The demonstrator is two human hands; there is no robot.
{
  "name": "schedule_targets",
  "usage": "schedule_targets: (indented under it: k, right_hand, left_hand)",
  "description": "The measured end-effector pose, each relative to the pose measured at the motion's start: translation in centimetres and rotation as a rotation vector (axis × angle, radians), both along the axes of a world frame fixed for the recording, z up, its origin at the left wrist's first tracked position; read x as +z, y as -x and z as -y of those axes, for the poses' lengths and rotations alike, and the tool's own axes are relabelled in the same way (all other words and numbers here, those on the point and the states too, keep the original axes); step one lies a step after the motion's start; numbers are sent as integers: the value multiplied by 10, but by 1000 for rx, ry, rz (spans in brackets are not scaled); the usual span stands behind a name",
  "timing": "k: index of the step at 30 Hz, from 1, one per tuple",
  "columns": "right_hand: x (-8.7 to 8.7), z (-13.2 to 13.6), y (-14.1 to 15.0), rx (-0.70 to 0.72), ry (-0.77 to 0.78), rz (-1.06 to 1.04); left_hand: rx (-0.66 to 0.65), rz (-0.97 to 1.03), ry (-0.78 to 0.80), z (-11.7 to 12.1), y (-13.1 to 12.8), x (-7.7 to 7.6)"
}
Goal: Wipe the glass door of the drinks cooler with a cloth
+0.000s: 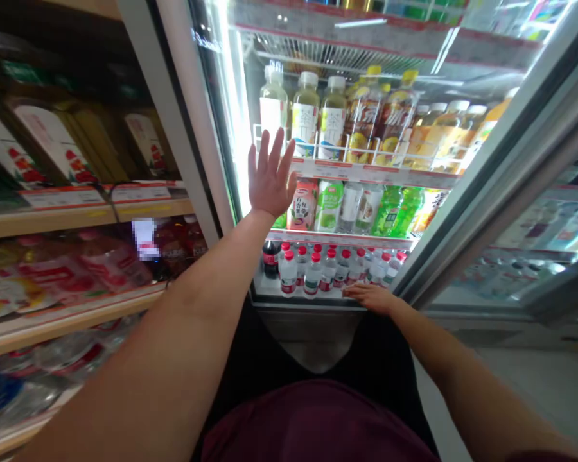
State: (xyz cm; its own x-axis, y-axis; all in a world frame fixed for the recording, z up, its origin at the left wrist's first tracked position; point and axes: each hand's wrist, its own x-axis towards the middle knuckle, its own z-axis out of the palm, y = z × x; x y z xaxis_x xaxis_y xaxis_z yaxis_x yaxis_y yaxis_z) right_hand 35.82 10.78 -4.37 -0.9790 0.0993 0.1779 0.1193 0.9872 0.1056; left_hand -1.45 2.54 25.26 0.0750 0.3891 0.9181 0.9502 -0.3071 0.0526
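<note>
- The left hand [271, 176] is raised with all 5 fingers spread and the palm turned toward the open cooler; it grips nothing.
- It hangs in front of the left end of the middle shelf rail [366, 172], just below a pale tea bottle [273, 102] on the upper shelf and just beside a pink-labelled bottle [303, 205] on the shelf under it.
- The right hand [372, 296] lies low and flat, fingers stretched leftward along the bottom shelf edge [308, 299]; it closes on nothing.
- Its fingertips sit at the foot of the row of small water bottles [313, 273] with red caps; whether they touch a bottle cannot be told.
- A dark cola bottle [270, 259] stands at the left end of that row.
- Green bottles [394, 210] fill the right part of the middle shelf, and yellow-capped tea bottles [380, 115] stand above.
- The glass door [501, 147] swings open on the right.
- Wooden shelves [77, 218] with packaged goods stand to the left of the cooler.
</note>
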Motion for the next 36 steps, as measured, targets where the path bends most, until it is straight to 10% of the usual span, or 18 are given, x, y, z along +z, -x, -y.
schedule_targets:
  k: [8, 20, 36]
  right_hand:
    - [40, -9, -47, 15, -28, 36]
    - [150, -16, -79, 53, -347, -44]
    - [261, -13, -76, -421, -765, -403]
  left_hand:
    - [38, -44, -26, -2, 2, -1]
    - [75, -91, -97, -3, 3, -2]
    - [81, -112, -153, -4, 5, -3]
